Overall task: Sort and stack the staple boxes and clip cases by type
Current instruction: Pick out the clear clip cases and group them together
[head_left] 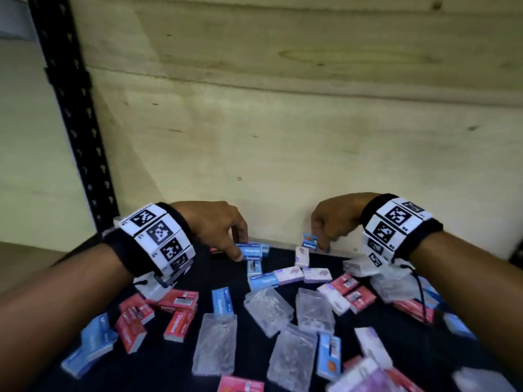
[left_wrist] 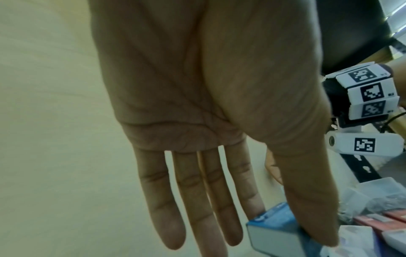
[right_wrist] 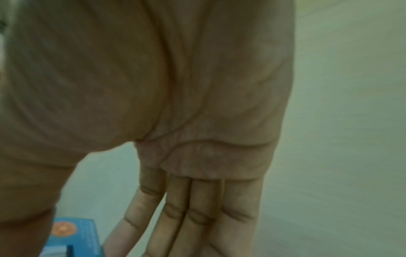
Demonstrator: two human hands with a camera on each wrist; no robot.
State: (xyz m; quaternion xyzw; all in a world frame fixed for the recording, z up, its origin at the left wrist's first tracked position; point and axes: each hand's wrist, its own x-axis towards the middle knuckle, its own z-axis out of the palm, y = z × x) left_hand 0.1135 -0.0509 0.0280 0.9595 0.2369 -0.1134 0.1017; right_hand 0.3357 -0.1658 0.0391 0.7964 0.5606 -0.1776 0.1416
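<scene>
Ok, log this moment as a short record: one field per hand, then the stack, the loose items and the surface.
left hand: thumb and index finger pinch the blue staple stack at the back of the shelf
right hand: holds a single blue staple box upright by the back wall
stack: blue boxes only, labels reading Staples
loose items: red staple boxes, pale lilac boxes, clear clip cases, scattered and unsorted
surface: dark shelf top, wooden back panel
</scene>
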